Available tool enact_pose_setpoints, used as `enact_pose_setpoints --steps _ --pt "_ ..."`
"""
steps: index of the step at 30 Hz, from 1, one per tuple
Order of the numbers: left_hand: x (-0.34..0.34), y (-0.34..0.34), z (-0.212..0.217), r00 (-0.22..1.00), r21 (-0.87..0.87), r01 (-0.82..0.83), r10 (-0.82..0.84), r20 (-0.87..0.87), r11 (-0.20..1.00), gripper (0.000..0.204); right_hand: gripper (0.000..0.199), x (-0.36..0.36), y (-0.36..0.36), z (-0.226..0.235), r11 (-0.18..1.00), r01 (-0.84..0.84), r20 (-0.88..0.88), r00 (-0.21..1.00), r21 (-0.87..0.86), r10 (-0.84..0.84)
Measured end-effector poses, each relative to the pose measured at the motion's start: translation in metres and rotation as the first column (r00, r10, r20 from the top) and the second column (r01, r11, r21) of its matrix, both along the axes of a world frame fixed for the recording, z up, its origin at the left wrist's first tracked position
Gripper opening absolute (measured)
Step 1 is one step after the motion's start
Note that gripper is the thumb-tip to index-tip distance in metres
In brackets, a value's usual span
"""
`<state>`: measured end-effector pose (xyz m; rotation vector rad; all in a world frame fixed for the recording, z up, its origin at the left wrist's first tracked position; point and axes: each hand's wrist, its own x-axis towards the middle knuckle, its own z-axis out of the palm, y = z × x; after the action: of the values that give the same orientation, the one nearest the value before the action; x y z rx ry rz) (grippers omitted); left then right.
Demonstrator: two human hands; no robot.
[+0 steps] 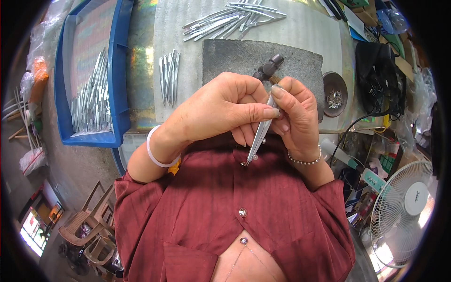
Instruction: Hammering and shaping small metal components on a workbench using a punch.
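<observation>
Above my lap, both hands are closed on a slim silver metal piece. It slants down toward my shirt, with a small round part near its lower end. My left hand presses it between thumb and fingers along its length. My right hand pinches its upper end. The fingers hide part of the piece, and its exact kind is unclear. Just behind the hands, a hammer with a dark metal head lies on a dark grey slab; my hands cover most of its handle.
Several silver metal strips lie left of the slab, with a larger pile beyond it. At the left, a blue tray holds many more. A dark bowl of small metal parts stands at the right. A white fan is lower right.
</observation>
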<state>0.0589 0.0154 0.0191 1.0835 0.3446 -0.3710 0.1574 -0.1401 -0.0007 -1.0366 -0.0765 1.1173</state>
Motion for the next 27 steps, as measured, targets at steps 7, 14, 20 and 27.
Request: enact_pose_setpoints --steps 7,14,20,27 --pt "0.003 -0.002 -0.002 1.0 -0.002 -0.011 0.011 0.014 1.0 0.016 0.015 0.012 -0.001 0.003 0.998 -0.047 0.009 0.999 0.037 0.046" --pt "-0.028 -0.006 0.002 0.829 0.01 -0.547 0.541 0.141 0.837 0.011 0.019 0.129 0.01 0.045 0.99 0.105 0.784 0.621 -0.09 0.006" --pt "-0.044 -0.019 -0.006 0.618 -0.294 -0.705 0.762 0.191 0.646 0.014 0.016 0.26 0.014 -0.055 0.816 0.316 0.833 -0.12 -0.484 0.54" --pt "-0.051 -0.028 -0.022 0.513 -0.505 -0.743 0.858 -0.007 0.44 0.011 0.034 0.088 0.023 0.029 0.894 -0.352 0.793 0.442 -0.277 0.419"
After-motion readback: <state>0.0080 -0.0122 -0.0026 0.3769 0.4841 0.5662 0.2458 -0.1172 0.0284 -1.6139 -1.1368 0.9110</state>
